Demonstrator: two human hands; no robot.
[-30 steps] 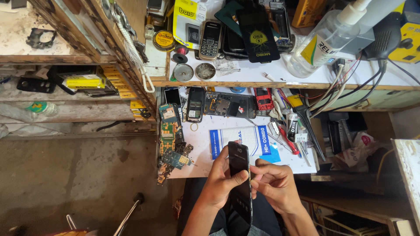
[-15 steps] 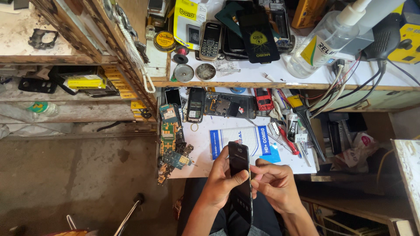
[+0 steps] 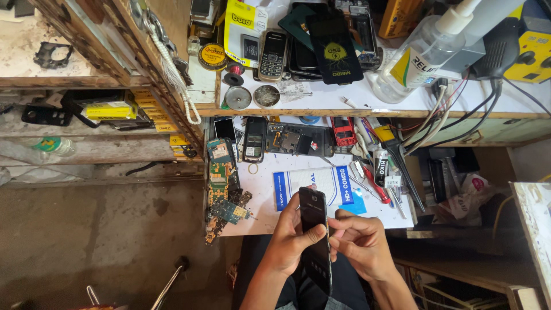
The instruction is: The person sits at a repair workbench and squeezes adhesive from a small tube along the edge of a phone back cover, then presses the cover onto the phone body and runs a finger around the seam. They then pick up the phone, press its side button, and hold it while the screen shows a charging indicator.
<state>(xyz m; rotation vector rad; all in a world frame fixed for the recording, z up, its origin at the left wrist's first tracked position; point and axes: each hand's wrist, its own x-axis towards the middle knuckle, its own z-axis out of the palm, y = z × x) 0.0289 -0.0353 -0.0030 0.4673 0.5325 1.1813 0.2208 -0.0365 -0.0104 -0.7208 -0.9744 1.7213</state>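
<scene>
The left hand (image 3: 290, 244) gripped a black, glossy phone (image 3: 315, 244); the right hand (image 3: 361, 244) pinched its edge above the table (image 3: 264, 201).

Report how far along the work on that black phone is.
Done, by the look of it: the black phone is off the white bench and its dark front looks whole. In hand: the left hand grips it from the side while the right hand has fingertips at its right edge. Left: it is not yet set down; the blue-and-white packet and circuit boards lie untouched on the bench.
</scene>
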